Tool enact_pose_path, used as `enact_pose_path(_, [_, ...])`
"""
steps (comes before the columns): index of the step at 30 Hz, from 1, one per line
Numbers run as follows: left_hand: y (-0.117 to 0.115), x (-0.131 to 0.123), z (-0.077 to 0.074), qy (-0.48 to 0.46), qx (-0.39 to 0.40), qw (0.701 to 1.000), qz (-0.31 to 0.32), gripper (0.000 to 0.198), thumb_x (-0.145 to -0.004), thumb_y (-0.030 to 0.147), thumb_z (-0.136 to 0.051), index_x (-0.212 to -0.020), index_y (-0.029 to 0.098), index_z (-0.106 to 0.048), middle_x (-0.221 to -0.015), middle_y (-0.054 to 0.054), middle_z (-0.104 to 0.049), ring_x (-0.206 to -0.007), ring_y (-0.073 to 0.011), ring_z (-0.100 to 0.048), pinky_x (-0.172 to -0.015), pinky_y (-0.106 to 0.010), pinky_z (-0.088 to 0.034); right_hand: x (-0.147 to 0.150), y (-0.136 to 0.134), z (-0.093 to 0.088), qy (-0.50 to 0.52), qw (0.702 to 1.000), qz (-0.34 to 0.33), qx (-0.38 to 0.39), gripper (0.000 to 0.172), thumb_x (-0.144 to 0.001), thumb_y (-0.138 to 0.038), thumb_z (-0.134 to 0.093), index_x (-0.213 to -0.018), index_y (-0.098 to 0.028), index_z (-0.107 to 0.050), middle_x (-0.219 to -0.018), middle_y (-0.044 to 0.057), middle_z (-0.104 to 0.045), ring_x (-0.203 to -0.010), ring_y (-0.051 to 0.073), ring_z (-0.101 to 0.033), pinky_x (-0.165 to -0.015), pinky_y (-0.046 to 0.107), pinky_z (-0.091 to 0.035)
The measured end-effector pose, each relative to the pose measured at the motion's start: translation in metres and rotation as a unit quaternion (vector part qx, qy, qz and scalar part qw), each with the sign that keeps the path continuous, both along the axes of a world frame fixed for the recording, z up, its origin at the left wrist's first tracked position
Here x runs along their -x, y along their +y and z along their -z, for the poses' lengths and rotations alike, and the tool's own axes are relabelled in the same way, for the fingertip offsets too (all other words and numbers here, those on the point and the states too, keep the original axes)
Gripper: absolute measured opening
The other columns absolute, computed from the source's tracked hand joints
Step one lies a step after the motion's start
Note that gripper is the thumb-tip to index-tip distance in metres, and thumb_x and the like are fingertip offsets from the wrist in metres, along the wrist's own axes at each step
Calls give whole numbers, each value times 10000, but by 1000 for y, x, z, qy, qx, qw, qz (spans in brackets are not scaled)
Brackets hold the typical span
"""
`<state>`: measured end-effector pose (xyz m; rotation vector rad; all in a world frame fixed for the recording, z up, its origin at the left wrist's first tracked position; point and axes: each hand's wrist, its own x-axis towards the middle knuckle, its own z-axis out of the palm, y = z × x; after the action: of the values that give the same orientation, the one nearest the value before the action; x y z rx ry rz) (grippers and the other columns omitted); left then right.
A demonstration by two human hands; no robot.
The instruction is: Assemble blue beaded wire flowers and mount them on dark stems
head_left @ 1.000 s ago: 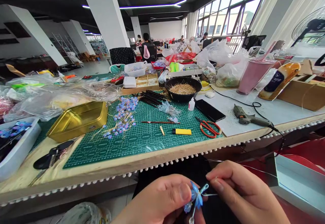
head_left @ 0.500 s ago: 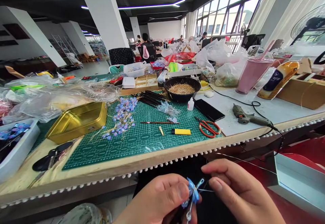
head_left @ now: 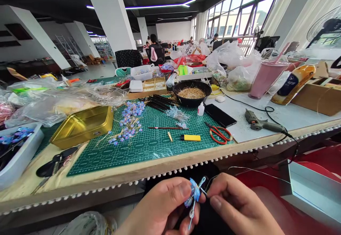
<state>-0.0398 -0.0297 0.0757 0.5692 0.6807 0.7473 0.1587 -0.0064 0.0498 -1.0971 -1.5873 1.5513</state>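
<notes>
Below the table's front edge, my left hand (head_left: 165,204) pinches a small blue beaded flower (head_left: 195,191) between thumb and fingers. Pale loops stick out from the flower's top, and a short strand with a clear bead (head_left: 191,213) hangs beneath it. Close to its right side, my right hand (head_left: 234,201) is closed, thumb and fingertips gripping a thin pale thread (head_left: 204,192) that comes from the flower. A fine line (head_left: 258,172) also runs from behind my right hand toward a pale open box; whether it is the same thread I cannot tell.
On the green cutting mat (head_left: 106,160) lie blue flower sprigs (head_left: 130,121), a yellow lighter (head_left: 190,138), red-handled scissors (head_left: 220,134) and a black phone (head_left: 220,115). A gold tin (head_left: 82,126) stands left, a glue gun (head_left: 262,123) right. The pale box (head_left: 314,192) is at lower right.
Both hands have shifted slightly left, the flower with them. My right fingers have come nearer the flower and closed more tightly on the thread. The table view has shifted slightly.
</notes>
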Motion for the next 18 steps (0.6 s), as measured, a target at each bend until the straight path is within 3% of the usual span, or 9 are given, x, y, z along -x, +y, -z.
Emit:
enact_pose_path(4, [-4, -1, -7, 52, -27, 998, 3, 401, -874, 499, -594, -935, 104, -636, -666, -2, -521, -498, -41, -364, -402, -140, -208, 11, 17, 5, 125, 985, -78, 93, 293, -819, -454, -660, -764, -183, -563, -683, -17, -588, -643, 119, -536, -623, 222, -412])
enact_pose_path(7, [-8, -3, -10, 129, -24, 991, 5, 434, -789, 551, -664, -906, 136, -614, -666, 13, -528, -505, -48, -367, -451, -153, -247, 16, 39, -2, 73, 982, -164, 57, 252, -834, -398, -659, -772, -161, -603, -639, -42, -558, -585, 83, -487, -571, 191, -373])
enact_pose_path(9, [-10, -6, -11, 226, -89, 970, 27, 433, -747, 555, -692, -922, 162, -643, -702, -3, -569, -578, -88, -440, -537, -183, -327, 17, 53, -15, 31, 979, -200, 18, 193, -820, -329, -674, -756, -148, -660, -658, -30, -594, -604, 85, -504, -592, 193, -389])
enact_pose_path(11, [-11, -10, -12, 358, -204, 910, 55, 387, -758, 516, -685, -957, 184, -704, -792, -53, -636, -702, -166, -527, -643, -248, -385, 18, 61, -30, 4, 973, -230, -11, 134, -799, -276, -692, -753, -151, -703, -698, -11, -642, -658, 105, -549, -643, 209, -418])
enact_pose_path(13, [-11, -15, -12, 480, -296, 821, 88, 331, -798, 462, -658, -954, 186, -751, -856, -116, -687, -784, -253, -581, -686, -305, -399, 18, 61, -41, -27, 971, -228, -65, 148, -803, -309, -693, -757, -170, -719, -707, -5, -659, -685, 125, -579, -661, 220, -445])
enact_pose_path(15, [-11, -18, -12, 554, -335, 754, 115, 323, -831, 426, -632, -987, 173, -760, -885, -165, -715, -788, -313, -615, -651, -335, -406, 17, 55, -47, -65, 969, -189, -145, 224, -821, -406, -674, -779, -192, -724, -688, -1, -657, -673, 139, -596, -644, 227, -475])
enact_pose_path(18, [-12, -19, -8, 607, -380, 687, 125, 342, -872, 397, -579, -1031, 148, -750, -873, -198, -732, -750, -360, -648, -577, -361, -428, 18, 40, -43, -121, 950, -118, -261, 300, -837, -500, -636, -823, -215, -726, -658, 11, -655, -640, 153, -617, -608, 233, -507])
